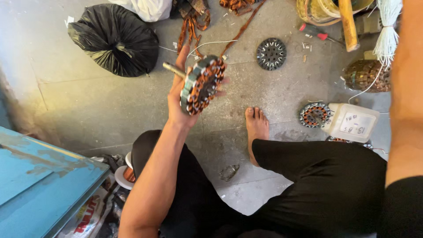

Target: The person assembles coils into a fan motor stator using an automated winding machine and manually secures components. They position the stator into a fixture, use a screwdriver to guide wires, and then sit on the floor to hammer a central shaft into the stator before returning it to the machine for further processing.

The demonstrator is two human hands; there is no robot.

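Note:
My left hand (179, 99) is raised in front of me, shut on a round motor stator (202, 86) with copper windings and a grey laminated rim. Its metal shaft (172, 69) sticks out to the upper left past my fingers. The stator is held on edge, its wound face turned to the right. My right arm (407, 88) rises along the right edge, and its hand is out of the frame. My bare foot (256, 128) rests on the concrete floor below the stator.
On the floor lie a black plastic bag (116, 37), a bare stator core (271, 53), another wound stator (314, 114), a white plastic container (352, 122), a red-handled screwdriver (313, 31) and scrap copper wire (194, 20). A blue metal box (39, 176) and a copper wire spool (128, 172) sit at the lower left.

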